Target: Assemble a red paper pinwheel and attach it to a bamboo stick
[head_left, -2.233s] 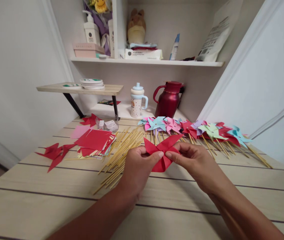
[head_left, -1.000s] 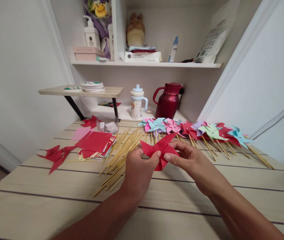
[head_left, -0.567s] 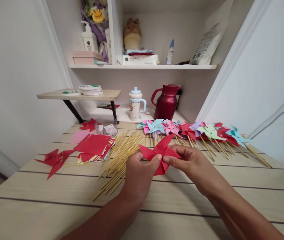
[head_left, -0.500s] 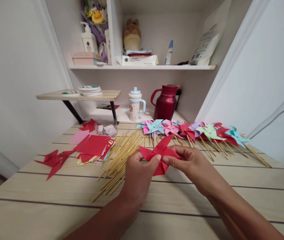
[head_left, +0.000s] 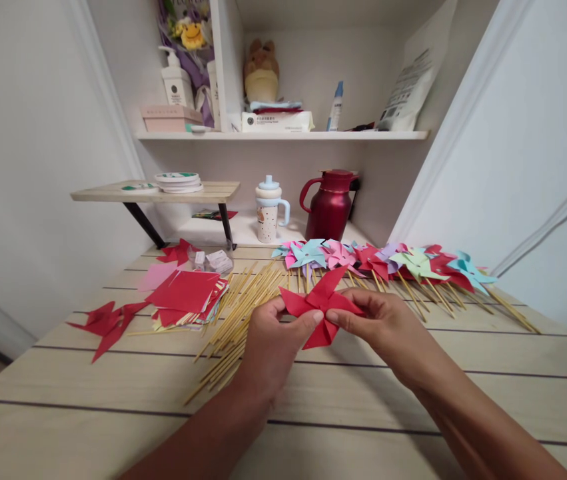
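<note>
Between my two hands, above the table, is a red paper pinwheel (head_left: 324, 301) with its blades folded in toward the centre. My left hand (head_left: 276, 347) pinches its left side, thumb near the middle. On the other side my right hand (head_left: 380, 323) grips the right blade between thumb and fingers. No stick shows on this pinwheel; its back is hidden. A loose bundle of thin wooden sticks (head_left: 240, 320) lies left of and partly behind my left hand. Further left are a stack of red and other coloured paper squares (head_left: 186, 291) and folded red paper pieces (head_left: 108, 323).
Several pinwheels on sticks (head_left: 416, 263) lie in a row at the back right. Behind them stand a red thermos jug (head_left: 330, 208) and a speckled cup (head_left: 267, 217). Tape rolls (head_left: 178, 183) sit on a small raised shelf (head_left: 218, 192). A small clear bag (head_left: 219, 261) lies near the paper.
My hands have shifted slightly, with the red pinwheel tilting a little between them. The grip stays about the same, and the camera view has moved a touch.
</note>
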`<action>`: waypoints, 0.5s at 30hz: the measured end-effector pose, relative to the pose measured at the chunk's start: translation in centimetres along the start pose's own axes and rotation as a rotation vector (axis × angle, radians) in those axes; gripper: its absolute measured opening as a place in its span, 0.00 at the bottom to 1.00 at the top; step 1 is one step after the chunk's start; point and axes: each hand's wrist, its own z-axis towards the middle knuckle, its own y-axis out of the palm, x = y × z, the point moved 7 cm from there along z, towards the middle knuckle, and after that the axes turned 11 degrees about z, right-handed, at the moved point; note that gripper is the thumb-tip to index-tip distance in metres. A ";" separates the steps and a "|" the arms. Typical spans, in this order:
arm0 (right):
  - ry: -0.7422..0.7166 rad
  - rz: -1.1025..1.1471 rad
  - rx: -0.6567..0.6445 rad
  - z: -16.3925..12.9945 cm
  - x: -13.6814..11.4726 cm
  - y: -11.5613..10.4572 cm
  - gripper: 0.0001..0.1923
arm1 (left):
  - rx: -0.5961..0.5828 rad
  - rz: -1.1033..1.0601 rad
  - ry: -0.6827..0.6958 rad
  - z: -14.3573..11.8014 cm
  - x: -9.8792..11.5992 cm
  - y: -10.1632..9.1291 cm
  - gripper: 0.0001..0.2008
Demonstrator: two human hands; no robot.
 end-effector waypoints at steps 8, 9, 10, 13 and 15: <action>-0.044 -0.004 -0.022 -0.2 -0.8 0.5 0.13 | 0.084 0.084 -0.037 -0.3 0.0 -0.6 0.07; -0.048 0.000 -0.025 -0.2 -0.9 0.5 0.12 | 0.089 0.097 -0.034 -0.4 0.1 -0.6 0.07; -0.053 0.001 -0.027 -0.2 -1.0 0.5 0.12 | 0.094 0.111 -0.033 -0.4 0.1 -0.6 0.06; -0.070 -0.003 -0.027 -0.2 -1.1 0.6 0.12 | 0.106 0.166 -0.023 -0.5 0.5 -0.6 0.05; -0.076 -0.010 -0.031 -0.1 -1.0 0.7 0.12 | 0.106 0.190 -0.002 -0.5 0.7 -0.5 0.04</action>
